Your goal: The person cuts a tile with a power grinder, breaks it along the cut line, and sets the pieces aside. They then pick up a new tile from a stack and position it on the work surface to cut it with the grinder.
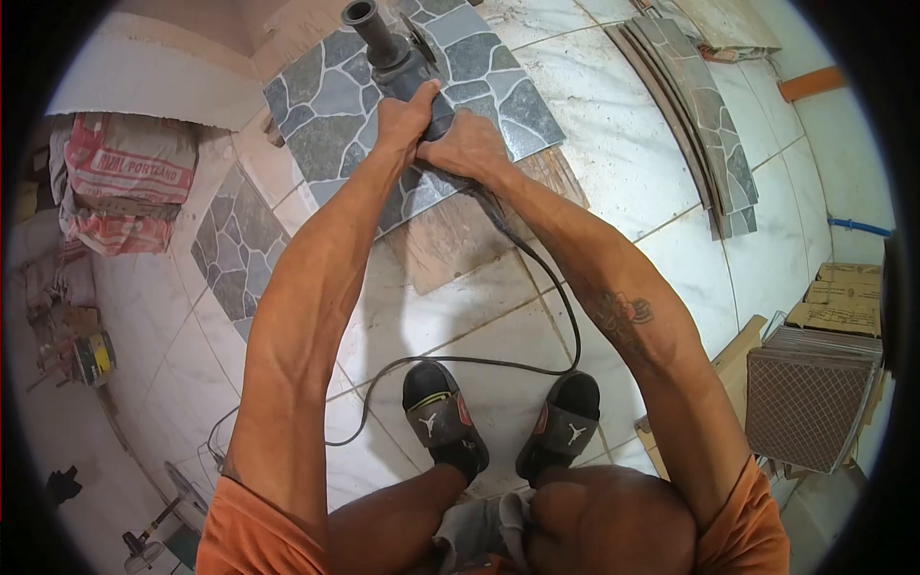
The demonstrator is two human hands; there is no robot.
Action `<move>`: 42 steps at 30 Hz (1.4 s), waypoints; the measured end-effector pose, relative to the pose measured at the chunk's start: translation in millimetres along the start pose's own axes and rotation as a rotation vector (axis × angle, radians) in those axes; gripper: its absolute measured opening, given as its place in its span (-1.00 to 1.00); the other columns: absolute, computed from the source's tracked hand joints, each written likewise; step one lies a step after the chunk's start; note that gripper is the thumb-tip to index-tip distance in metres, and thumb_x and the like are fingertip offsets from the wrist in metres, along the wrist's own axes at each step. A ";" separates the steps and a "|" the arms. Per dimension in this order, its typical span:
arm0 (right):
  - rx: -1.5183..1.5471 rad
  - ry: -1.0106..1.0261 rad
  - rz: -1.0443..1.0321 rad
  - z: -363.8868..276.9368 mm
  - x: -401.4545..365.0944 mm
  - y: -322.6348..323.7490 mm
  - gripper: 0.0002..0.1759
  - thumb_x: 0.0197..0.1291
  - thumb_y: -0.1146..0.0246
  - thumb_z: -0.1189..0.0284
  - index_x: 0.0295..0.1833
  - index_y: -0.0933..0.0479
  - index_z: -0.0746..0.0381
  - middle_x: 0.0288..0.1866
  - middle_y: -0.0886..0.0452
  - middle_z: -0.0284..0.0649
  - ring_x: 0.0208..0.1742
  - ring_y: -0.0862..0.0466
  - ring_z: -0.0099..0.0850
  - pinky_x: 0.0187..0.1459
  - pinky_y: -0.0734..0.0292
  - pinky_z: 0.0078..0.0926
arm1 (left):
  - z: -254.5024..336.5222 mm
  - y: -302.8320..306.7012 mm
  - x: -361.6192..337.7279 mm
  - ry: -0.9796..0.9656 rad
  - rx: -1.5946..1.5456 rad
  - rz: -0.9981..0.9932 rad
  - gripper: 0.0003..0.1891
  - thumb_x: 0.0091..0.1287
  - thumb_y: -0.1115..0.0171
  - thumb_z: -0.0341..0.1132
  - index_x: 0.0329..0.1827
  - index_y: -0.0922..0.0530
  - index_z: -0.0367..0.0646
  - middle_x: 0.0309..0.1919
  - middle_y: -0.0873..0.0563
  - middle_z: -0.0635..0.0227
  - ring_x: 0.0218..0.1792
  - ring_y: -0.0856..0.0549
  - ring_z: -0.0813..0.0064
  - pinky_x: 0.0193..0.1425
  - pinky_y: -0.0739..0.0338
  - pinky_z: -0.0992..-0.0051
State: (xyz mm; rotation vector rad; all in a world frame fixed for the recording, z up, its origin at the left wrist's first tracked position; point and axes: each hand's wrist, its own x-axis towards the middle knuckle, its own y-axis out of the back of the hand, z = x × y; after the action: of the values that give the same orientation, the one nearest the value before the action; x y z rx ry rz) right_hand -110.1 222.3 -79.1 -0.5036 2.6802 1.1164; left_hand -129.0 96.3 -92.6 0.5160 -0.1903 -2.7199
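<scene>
A dark angle grinder (407, 75) with a side handle standing up is above a stone-patterned tile (326, 134). My left hand (406, 123) is wrapped round the grinder's body, thumb along its top. Just to the right, my right hand (465, 149) grips the rear of the same tool. The grinder's disc (420, 40) shows edge-on at its far right side; whether it touches the tile I cannot tell. A wooden board (455, 244) lies under the tile. From the tool's rear a black cord (565, 297) runs down to the floor.
The cord loops close to my sandalled feet (446, 422). Stacked patterned tiles (695, 115) lie at the right, another tile (240, 244) at the left. Cement bags (129, 172) stand far left. Brown tiles (810, 393) and cardboard boxes (843, 297) are at the lower right.
</scene>
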 end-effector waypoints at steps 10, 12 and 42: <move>-0.003 0.018 0.013 8.0 -6.2 -2.8 -0.04 -0.17 -0.47 -0.11 0.02 -0.55 0.64 -0.05 -0.69 0.37 0.06 -0.73 0.16 0.10 -0.65 -0.14 | -5.4 -1.8 -4.9 0.008 0.010 -0.008 -0.48 0.24 -0.47 -0.05 -0.22 -0.68 -0.51 -0.32 -0.74 0.22 -0.38 -0.68 0.50 -0.29 -0.54 0.43; 0.001 0.022 0.019 8.9 -7.0 -2.8 -0.04 -0.18 -0.47 -0.10 0.02 -0.55 0.64 -0.06 -0.69 0.37 0.05 -0.73 0.16 0.10 -0.65 -0.14 | -6.6 -2.4 -5.3 0.001 0.006 -0.010 -0.48 0.24 -0.47 -0.05 -0.22 -0.68 -0.51 -0.31 -0.74 0.22 -0.37 -0.68 0.50 -0.29 -0.55 0.42; 0.025 -0.024 -0.007 13.4 -31.2 2.2 -0.16 -0.17 -0.43 0.11 0.05 -0.51 0.67 -0.03 -0.68 0.39 0.06 -0.74 0.16 0.11 -0.67 -0.14 | -15.9 -8.7 -25.1 0.013 -0.009 -0.017 -0.50 0.24 -0.47 -0.03 -0.26 -0.68 -0.46 -0.35 -0.73 0.25 -0.43 -0.66 0.51 -0.35 -0.52 0.42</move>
State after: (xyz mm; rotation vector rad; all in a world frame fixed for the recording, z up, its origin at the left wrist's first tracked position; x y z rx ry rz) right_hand -81.5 240.7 -77.5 -0.4921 2.6661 1.0784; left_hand -104.1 112.8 -100.8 0.5348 -0.1705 -2.7321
